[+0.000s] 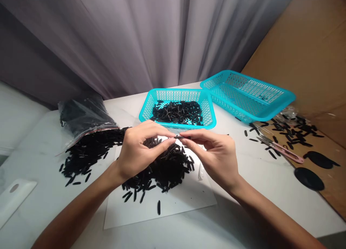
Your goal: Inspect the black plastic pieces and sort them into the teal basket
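Note:
Between the fingertips of both hands is a small black strip (178, 137), held level. My left hand (147, 144) pinches its left end with thumb and forefinger. Its right end is pinched by my right hand (212, 148). Below the hands, a heap of black strips (170, 169) lies on a white sheet (129, 216), one loose strip (159, 207) apart near the front. Just beyond the fingers stands a turquoise basket (177, 126) with many similar strips inside. What the strips are made of, I cannot tell.
A clear plastic bag (86, 114) spills black strips at left. A second turquoise basket (248, 94) stands at the back right. Pink-handled scissors (286, 152), scattered strips (297, 133) and two black rounded pieces (309, 178) lie right. A white board (17, 198) sits far left.

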### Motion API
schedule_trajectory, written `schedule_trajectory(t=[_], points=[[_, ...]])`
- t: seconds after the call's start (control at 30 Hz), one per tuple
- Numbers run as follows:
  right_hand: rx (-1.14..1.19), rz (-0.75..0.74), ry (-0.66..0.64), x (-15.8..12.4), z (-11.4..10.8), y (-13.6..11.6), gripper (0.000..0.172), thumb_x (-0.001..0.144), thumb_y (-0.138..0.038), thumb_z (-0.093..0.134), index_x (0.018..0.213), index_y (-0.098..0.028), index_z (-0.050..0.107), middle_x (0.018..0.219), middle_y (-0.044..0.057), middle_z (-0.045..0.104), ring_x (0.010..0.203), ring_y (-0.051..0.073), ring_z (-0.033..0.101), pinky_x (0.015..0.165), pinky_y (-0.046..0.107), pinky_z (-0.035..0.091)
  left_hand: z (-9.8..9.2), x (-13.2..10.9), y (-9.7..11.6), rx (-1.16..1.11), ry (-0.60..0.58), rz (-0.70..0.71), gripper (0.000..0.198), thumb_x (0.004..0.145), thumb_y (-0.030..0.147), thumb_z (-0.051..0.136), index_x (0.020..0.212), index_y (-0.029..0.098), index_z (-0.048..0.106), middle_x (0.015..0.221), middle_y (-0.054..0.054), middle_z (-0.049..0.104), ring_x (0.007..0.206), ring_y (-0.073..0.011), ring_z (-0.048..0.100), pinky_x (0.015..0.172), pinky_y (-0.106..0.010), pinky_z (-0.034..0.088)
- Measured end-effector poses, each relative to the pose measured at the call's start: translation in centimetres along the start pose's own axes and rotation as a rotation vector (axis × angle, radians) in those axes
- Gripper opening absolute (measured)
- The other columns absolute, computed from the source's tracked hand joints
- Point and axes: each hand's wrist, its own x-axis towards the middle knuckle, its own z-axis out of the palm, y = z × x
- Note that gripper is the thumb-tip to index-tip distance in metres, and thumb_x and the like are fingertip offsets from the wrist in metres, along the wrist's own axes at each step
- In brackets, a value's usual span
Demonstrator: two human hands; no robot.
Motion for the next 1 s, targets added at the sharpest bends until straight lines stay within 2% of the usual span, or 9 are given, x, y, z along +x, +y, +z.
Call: schedule_trajectory(t=[0.47,0.87,1.0], points=[[0.019,-0.005,-0.005,-0.05,0.08,-0.44,0.012,0.085,-0.019,0.075,0.091,-0.027,0.081,0.089,0.001,0.081,0.078,0.021,0.075,0.072,0.037,0.064,-0.31,-0.01,0.08,-0.017,0.003,-0.001,0.003,0.084,0.02,0.077,0.086,0.02,0.075,0.082,-0.002,0.077,0.077,-0.0155,0.071,0.077,-0.032,0.057],[0.004,-0.033,-0.026,0.01,-0.02,-0.31,0.012,0.087,-0.022,0.073,0.094,-0.027,0.082,0.089,0.002,0.081,0.075,0.021,0.075,0.07,0.035,0.064,-0.27,0.08,0.08,-0.014,-0.002,0.014,0.002,0.086,0.019,0.075,0.084,0.02,0.074,0.08,-0.001,0.077,0.075,-0.0149,0.071,0.075,-0.03,0.057],[0.009,-0.001,-0.04,0.01,-0.05,-0.16,0.012,0.087,-0.024,0.074,0.095,-0.026,0.082,0.091,0.002,0.081,0.073,0.021,0.075,0.07,0.037,0.065,-0.11,0.15,0.02,0.013,-0.018,-0.014,0.009,0.089,0.018,0.069,0.081,0.018,0.073,0.079,-0.001,0.076,0.072,-0.0134,0.069,0.072,-0.027,0.055]])
